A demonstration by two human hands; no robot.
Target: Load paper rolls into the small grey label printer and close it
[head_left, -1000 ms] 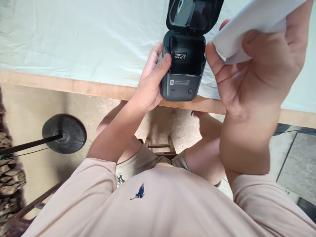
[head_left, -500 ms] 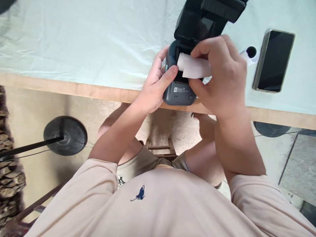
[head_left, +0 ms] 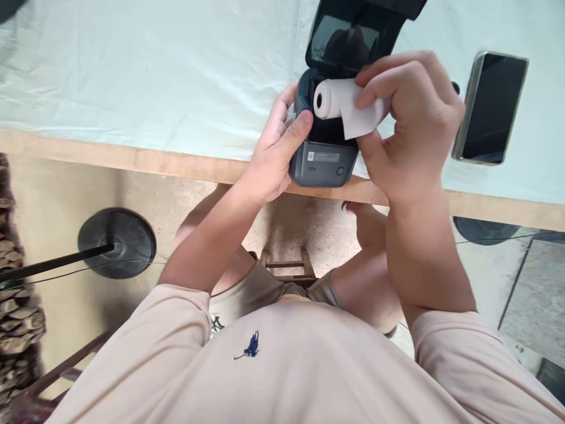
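A small dark grey printer stands at the table's near edge with its lid swung up and open. My left hand grips the printer's left side, thumb resting on its top rim. My right hand holds a white paper roll just above the open compartment, with the loose end of the paper hanging over my fingers. The roll's hollow core faces left.
A black smartphone lies face up on the pale cloth to the right of the printer. The wooden table edge runs across the view. Below it are my knees, a stool and a round black stand base on the floor.
My right hand came down from the upper right with the paper, reached the open printer, and now holds the roll turned so its core shows, slightly above the compartment.
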